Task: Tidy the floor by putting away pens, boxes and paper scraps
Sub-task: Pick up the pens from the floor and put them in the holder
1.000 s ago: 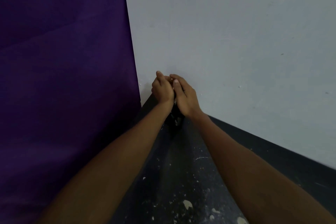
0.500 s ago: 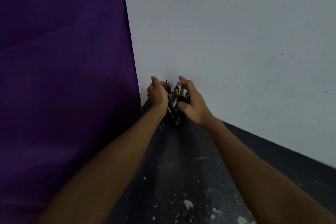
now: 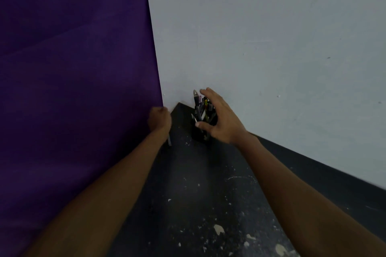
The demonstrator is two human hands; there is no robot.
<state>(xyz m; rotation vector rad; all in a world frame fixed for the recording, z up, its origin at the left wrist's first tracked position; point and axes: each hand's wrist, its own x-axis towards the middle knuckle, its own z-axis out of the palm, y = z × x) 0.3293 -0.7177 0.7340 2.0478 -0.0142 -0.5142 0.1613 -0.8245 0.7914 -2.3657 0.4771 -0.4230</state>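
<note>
Black plastic or metal, hard to say which, a small pen holder (image 3: 199, 134) stands upright on the dark floor (image 3: 188, 194) at the far corner, close against the pale grey wall (image 3: 250, 37). It is crammed with pens (image 3: 201, 107) whose tips and caps fan out above its rim, one silver-tipped pen reaching highest on the left side. The right hand (image 3: 222, 120) is cupped around this bundle from the right: its fingers are spread and nearly straight, arching over the far side of the pens, while the thumb lies across the near face of the holder at about rim height. Whether thumb or fingers really touch the holder cannot be told; the hand is closed around nothing. The left hand (image 3: 159, 120) sits to the left of the holder and clearly apart from it, with bare floor between them, right at the edge of the purple sheet (image 3: 73, 69) that fills the left of the scene. It is curled into a fist, knuckles away from the camera, and grips a thin grey pen (image 3: 169, 141) whose shaft sticks out below the fist, pointing down toward the floor. A dark skirting band (image 3: 313, 165) runs along the foot of the wall to the right. Pale paint flecks (image 3: 218, 228) dot the near floor between the two bare forearms.
</note>
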